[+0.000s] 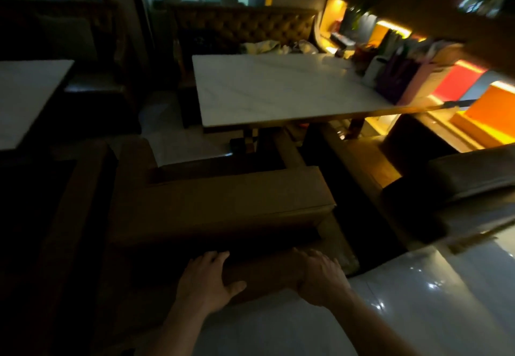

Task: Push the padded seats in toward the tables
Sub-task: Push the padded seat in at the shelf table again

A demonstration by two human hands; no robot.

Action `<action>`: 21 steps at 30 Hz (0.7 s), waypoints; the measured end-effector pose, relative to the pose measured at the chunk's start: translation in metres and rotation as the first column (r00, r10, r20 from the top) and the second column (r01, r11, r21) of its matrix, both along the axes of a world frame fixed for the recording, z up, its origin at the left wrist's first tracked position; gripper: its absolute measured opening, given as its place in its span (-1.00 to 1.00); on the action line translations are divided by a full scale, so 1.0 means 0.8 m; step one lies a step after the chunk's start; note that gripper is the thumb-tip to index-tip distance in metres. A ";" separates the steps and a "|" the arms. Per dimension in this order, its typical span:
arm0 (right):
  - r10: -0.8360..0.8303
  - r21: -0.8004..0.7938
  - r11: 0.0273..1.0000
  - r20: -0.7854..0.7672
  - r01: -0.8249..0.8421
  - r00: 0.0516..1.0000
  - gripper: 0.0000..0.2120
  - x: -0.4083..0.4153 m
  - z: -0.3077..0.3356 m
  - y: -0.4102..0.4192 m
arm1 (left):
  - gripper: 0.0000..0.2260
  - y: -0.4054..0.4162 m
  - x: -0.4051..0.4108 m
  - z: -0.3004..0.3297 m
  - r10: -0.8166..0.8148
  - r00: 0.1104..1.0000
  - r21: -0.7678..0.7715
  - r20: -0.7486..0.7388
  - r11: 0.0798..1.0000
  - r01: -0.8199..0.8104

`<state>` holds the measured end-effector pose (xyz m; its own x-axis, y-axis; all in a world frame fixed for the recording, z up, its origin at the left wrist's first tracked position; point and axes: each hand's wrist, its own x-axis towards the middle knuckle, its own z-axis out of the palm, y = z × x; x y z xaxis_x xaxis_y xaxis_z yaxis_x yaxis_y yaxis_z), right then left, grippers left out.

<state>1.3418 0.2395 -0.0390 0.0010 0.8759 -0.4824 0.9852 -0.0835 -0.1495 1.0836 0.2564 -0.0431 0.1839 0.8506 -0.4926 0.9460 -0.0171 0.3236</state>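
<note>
l hand (207,277) & r hand (320,279) lie flat, fingers spread, on back edge of seat (223,205), which sits just short of table (278,88); likely heavy, padding soft, so push frame low.

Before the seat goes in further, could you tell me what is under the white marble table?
Under the marble table, a dark pedestal base and the padded seat's front edge show. The floor farther beneath is shadowed and hidden by the tabletop.
</note>
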 end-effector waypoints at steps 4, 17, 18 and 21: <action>-0.023 0.035 0.999 -0.006 0.023 1.000 -0.20 0.033 0.061 -0.007 | -0.19 0.011 0.041 0.050 -0.083 0.996 -0.026 0.029 0.996 0.084; -0.269 0.241 0.931 -0.055 0.275 0.961 -0.19 0.248 0.146 -0.080 | -0.14 0.009 0.273 0.146 -0.352 0.935 0.100 0.043 0.933 0.346; -0.281 0.248 0.925 -0.061 0.287 0.958 -0.19 0.271 0.148 -0.088 | -0.14 0.004 0.297 0.149 -0.360 0.932 0.119 0.037 0.928 0.353; -0.328 0.276 0.901 -0.065 0.333 0.942 -0.18 0.343 0.155 -0.121 | -0.16 -0.018 0.372 0.158 -0.379 0.925 0.149 0.028 0.917 0.371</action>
<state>1.6163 0.1429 0.0853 0.3083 0.9253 -0.2210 0.9052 -0.3568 -0.2308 1.3815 0.2420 0.0832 0.5258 0.7730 -0.3550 0.8424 -0.4153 0.3434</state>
